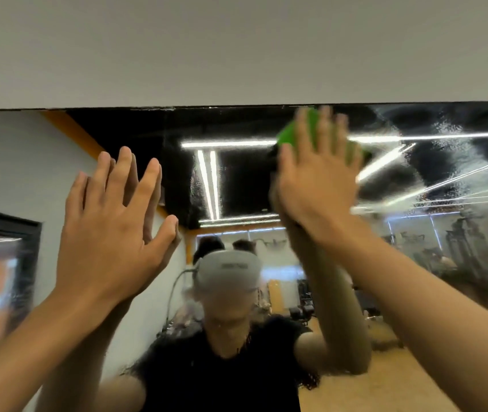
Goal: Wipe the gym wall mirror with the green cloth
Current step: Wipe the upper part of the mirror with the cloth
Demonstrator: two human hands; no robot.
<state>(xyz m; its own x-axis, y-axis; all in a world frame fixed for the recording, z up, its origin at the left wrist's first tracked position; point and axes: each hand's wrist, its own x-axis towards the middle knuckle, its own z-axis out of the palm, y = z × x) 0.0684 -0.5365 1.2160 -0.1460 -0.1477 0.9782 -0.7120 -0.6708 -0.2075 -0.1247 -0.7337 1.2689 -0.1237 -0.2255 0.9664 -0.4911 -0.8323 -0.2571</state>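
1. My right hand (317, 173) lies flat with straight fingers, pressing the green cloth (291, 135) against the mirror (237, 179) just under its top edge.
2. My left hand (112, 224), spread and holding nothing, rests on the mirror, likely bracing my reach.
3. A streaky film (445, 162) remains to the right.

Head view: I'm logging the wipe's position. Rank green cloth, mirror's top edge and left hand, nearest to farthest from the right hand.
1. Green cloth, pressed under the right hand.
2. Mirror's top edge, just above the fingertips.
3. Left hand, off to the left.
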